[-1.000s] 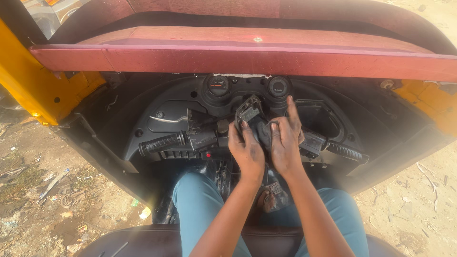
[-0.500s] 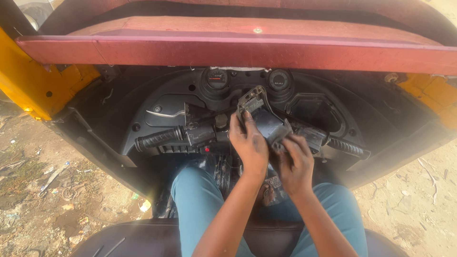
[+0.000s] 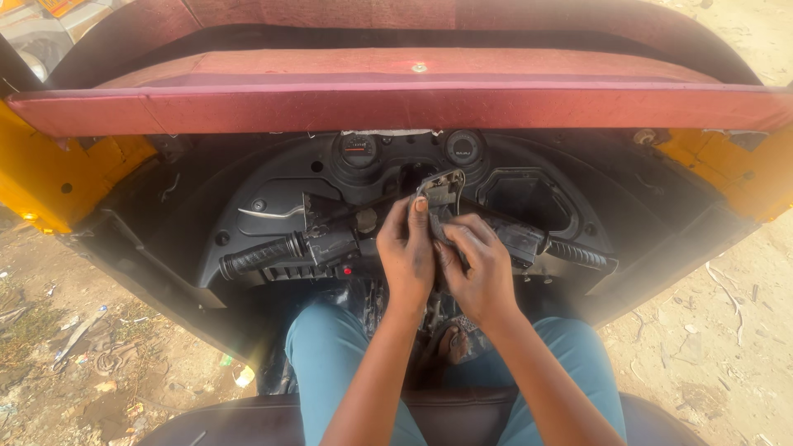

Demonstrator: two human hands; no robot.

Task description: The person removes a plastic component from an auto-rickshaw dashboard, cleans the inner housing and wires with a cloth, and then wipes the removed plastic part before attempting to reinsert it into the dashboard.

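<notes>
I sit behind the black handlebar (image 3: 273,254) of a three-wheeler with a dark dashboard (image 3: 512,177). My left hand (image 3: 407,252) and my right hand (image 3: 479,268) meet at the middle of the bar. Both grip a small grey switch housing (image 3: 440,192) that sticks up above the fingers. My left thumb lies along the side of the housing. My right fingers curl around its lower part. Two round gauges (image 3: 358,152) sit just beyond the hands. The lower half of the housing is hidden by my fingers.
A maroon padded panel (image 3: 396,103) spans the top, with yellow body panels (image 3: 49,177) at both sides. The right grip (image 3: 578,254) points right. My legs in teal trousers (image 3: 326,363) rest on a dark seat. Sandy ground with litter (image 3: 74,363) lies left and right.
My right hand dropped from the top of the housing to its lower side, then closed in beside the left hand. The view also shifted slightly downward.
</notes>
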